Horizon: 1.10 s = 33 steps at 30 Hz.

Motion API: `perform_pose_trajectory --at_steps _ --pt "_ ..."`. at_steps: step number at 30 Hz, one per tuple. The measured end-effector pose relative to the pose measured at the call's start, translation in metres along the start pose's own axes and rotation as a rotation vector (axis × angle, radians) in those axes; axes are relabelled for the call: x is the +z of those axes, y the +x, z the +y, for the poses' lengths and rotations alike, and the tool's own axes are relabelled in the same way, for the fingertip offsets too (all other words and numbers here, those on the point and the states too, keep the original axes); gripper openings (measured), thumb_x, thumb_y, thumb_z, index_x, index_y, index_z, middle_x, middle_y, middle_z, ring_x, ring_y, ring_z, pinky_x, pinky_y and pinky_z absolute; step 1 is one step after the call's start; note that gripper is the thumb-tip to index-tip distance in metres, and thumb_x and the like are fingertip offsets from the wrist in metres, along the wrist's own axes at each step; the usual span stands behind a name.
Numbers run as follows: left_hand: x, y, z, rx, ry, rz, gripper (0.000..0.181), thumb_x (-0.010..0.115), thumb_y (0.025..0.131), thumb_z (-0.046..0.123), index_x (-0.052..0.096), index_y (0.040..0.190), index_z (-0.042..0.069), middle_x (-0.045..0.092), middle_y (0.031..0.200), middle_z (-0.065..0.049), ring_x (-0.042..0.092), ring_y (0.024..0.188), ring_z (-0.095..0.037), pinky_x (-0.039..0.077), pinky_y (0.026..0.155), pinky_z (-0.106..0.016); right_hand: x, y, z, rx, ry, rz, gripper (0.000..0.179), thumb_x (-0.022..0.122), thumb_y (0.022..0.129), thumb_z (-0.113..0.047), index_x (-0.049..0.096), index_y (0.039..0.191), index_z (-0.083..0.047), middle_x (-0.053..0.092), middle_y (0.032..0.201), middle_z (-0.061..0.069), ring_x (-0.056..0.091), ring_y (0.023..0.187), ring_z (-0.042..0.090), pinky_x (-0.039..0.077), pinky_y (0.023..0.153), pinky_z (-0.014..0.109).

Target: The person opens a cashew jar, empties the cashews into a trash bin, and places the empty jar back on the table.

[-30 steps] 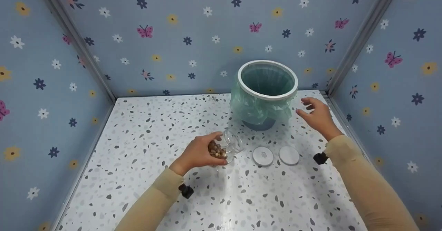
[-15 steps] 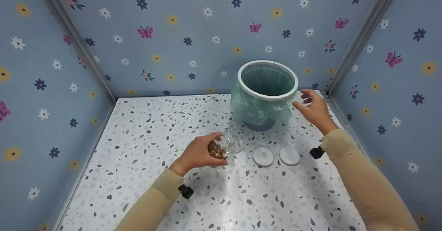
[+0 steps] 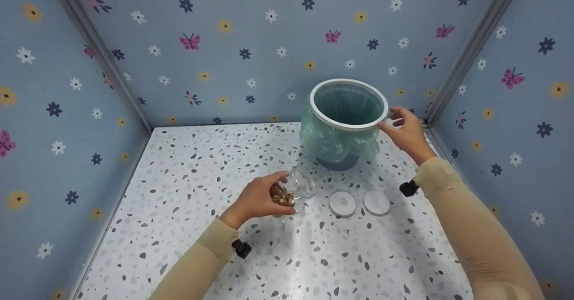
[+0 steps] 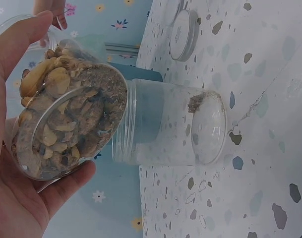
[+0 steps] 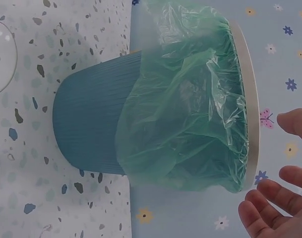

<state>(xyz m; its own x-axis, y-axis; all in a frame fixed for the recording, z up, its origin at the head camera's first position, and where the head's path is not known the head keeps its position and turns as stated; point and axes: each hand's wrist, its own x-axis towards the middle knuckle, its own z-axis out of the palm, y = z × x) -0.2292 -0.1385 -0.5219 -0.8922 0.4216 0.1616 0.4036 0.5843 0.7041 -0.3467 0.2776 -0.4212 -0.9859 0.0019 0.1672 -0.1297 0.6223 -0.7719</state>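
My left hand (image 3: 258, 199) grips a clear jar (image 4: 66, 131) tilted on its side, thumb and fingers round it. Brown and yellowish dried pieces (image 4: 56, 82) with dark crumbs lie inside it. Below it a second clear jar (image 4: 165, 124) stands on the table, with a small clump of brown crumbs at its bottom. My right hand (image 3: 409, 132) reaches to the right side of a blue waste bin (image 5: 96, 111). Its fingers are spread and hold nothing, the thumb tip right at the bin's white rim (image 5: 251, 106). A green bag (image 5: 180, 119) lines the bin and folds over its outside.
Two round white lids, one with a printed mark (image 3: 342, 203) and one plain (image 3: 376, 202), lie on the speckled table (image 3: 202, 156) in front of the bin. Patterned blue walls (image 3: 251, 31) enclose the table at the back and sides.
My right hand has moved up and slightly left, closer to the bin's rim. The left hand and the tilted jar have stayed in place.
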Motion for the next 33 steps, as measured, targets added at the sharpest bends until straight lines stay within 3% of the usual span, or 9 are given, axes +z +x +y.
perform_pose_trajectory --at_steps 17,23,33 --pt "0.0 0.0 -0.001 0.012 -0.002 0.009 0.102 0.098 0.075 0.052 0.055 0.16 0.018 0.072 0.139 -0.009 0.07 0.121 -0.027 0.059 0.104 -0.052 -0.003 0.027 -0.012 0.045 -0.001 -0.01 0.072 0.07 0.106 -0.034 0.041 0.166 -0.007 0.05 0.158 0.025 0.057 0.137 0.04 0.056 0.111 0.059" --pt "-0.003 0.001 0.001 0.015 0.002 0.009 0.099 0.099 0.075 0.048 0.056 0.159 0.018 0.074 0.133 -0.007 0.071 0.116 -0.026 0.06 0.1 -0.052 -0.004 0.035 -0.015 0.029 -0.037 0.015 0.071 0.071 0.106 -0.031 0.042 0.165 -0.004 0.049 0.159 0.027 0.053 0.142 0.045 0.05 0.117 0.061" --pt "-0.005 0.001 0.002 0.013 0.012 0.013 0.098 0.1 0.075 0.046 0.056 0.159 0.017 0.074 0.135 -0.008 0.071 0.117 -0.026 0.059 0.102 -0.052 0.0 0.044 -0.009 0.075 -0.046 0.004 0.072 0.07 0.106 -0.031 0.04 0.165 -0.004 0.041 0.165 0.029 0.052 0.145 0.047 0.048 0.119 0.061"
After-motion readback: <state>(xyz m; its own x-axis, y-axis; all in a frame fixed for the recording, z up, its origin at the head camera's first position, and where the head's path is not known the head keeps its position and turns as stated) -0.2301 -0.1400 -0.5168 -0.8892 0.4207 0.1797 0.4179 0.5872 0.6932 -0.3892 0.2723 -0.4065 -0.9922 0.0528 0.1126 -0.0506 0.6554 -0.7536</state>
